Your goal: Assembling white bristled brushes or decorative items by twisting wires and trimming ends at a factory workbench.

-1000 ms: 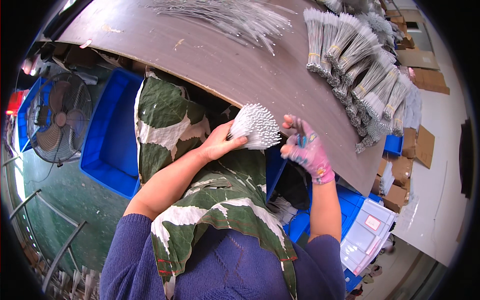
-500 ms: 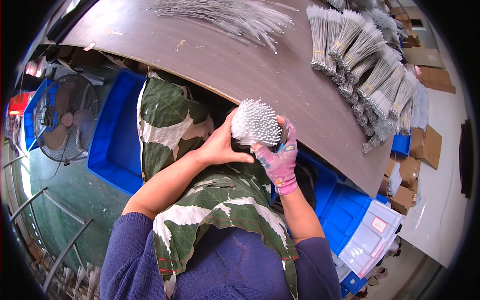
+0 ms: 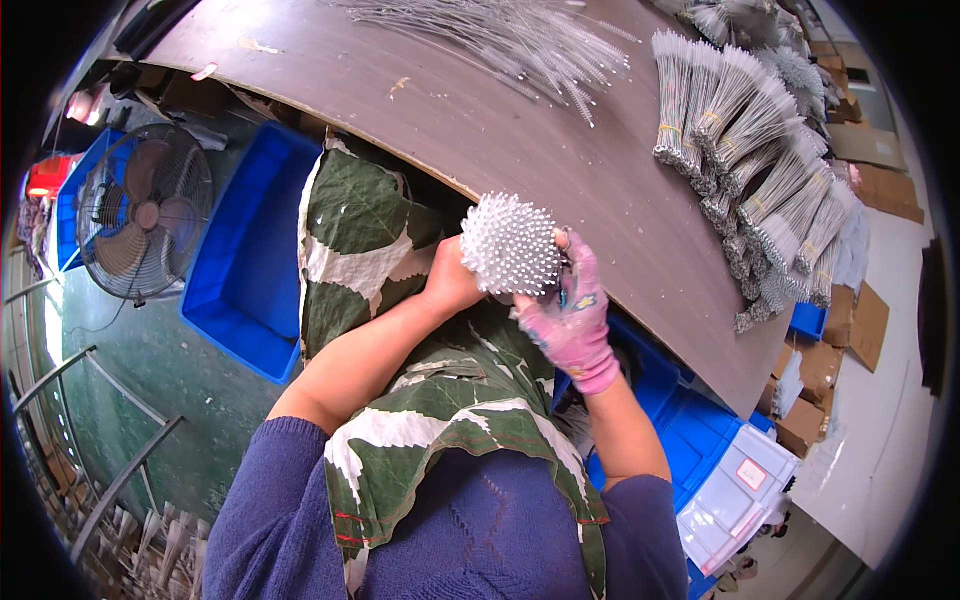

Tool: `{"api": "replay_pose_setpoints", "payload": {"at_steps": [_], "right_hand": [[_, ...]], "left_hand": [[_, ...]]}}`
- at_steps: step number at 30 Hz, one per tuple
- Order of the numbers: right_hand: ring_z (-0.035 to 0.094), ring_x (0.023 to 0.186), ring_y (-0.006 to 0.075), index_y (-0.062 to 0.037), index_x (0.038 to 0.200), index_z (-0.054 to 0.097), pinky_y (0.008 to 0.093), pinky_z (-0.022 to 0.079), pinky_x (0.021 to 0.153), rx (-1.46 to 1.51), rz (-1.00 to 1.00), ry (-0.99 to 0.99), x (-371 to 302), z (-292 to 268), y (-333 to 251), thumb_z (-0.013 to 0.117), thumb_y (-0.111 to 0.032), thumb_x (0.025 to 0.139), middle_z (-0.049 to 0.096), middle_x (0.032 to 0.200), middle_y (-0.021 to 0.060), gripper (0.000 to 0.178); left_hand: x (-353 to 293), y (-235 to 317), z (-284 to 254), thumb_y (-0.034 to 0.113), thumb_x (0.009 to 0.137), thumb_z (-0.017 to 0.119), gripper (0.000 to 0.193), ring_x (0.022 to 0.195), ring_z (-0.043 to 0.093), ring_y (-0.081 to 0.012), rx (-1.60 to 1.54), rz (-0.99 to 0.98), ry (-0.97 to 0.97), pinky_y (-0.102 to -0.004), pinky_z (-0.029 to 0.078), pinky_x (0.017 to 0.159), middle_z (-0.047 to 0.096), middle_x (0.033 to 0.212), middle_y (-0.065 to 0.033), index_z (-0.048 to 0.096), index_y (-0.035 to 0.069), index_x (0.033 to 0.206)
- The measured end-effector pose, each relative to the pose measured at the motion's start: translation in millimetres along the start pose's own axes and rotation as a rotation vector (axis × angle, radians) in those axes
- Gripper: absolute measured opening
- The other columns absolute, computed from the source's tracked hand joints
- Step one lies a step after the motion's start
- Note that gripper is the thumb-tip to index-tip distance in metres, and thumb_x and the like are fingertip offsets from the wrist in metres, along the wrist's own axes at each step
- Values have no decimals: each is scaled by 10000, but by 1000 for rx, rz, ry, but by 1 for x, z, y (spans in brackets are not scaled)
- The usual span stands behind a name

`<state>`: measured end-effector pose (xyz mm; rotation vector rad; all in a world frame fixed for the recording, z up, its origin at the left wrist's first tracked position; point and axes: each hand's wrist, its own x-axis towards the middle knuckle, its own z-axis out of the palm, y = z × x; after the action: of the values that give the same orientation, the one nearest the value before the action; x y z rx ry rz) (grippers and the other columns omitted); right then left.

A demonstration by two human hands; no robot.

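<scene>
A thick bundle of thin wire tube brushes [image 3: 510, 245] is held up at the table's near edge, its many white tips facing me. My left hand [image 3: 455, 280] is closed round the bundle's left side and underside, most of its fingers hidden behind it. On the right side, my right hand [image 3: 575, 325], in a pink patterned glove with bare fingertips, grips the same bundle between thumb and fingers. Loose brushes of the same sort [image 3: 510, 45] lie spread over the far part of the brown table [image 3: 440, 130].
Banded brush bundles [image 3: 740, 130] are piled at the table's right. A blue bin [image 3: 245, 270] and a standing fan [image 3: 146, 215] are on the left. Blue crates [image 3: 690, 430] and a clear lidded box [image 3: 740, 490] stand low at the right, near cardboard boxes [image 3: 870, 325].
My left thumb, stretched out before, has drawn in against the bundle. The tips now face me more squarely. The whole view has shifted slightly.
</scene>
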<state>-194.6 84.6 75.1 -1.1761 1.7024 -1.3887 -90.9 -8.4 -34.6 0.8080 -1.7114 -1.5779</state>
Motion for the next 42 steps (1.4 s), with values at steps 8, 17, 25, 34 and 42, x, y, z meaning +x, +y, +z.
{"api": "replay_pose_setpoints", "payload": {"at_steps": [8,17,25,34,42], "right_hand": [[527,737,78,2,1208,543,210,432,612,20,411,-72,7,-61,-30,541,-277,939,617,1057,68,387],[475,576,51,-12,924,681,203,373,517,-179,683,-455,36,-67,-60,540,-405,911,543,640,-23,418],[516,591,88,15,830,668,260,418,547,-454,691,-595,61,-64,-62,566,-349,902,568,632,6,385],[448,592,126,13,803,632,307,409,590,-678,494,-719,73,-55,-73,585,-284,893,538,605,57,314],[506,580,88,1,813,667,256,409,546,-382,825,-572,63,-62,-81,571,-339,898,566,626,0,363]], "left_hand": [[1,-5,-1,157,711,720,269,841,663,-270,37,-13,26,-323,514,733,675,901,-133,666,48,951],[1,-8,-1,155,697,726,239,801,667,-273,99,-5,8,-323,518,700,676,850,-130,670,48,903],[0,-3,-3,133,691,746,253,797,673,-204,64,-46,4,-304,513,712,682,848,-113,660,26,903],[0,-4,-5,109,681,756,298,840,667,-172,84,-42,-38,-290,507,748,686,888,-102,645,27,945],[0,5,-1,137,678,768,390,886,658,-263,4,-56,21,-325,508,765,657,968,-117,596,42,1015]]}}
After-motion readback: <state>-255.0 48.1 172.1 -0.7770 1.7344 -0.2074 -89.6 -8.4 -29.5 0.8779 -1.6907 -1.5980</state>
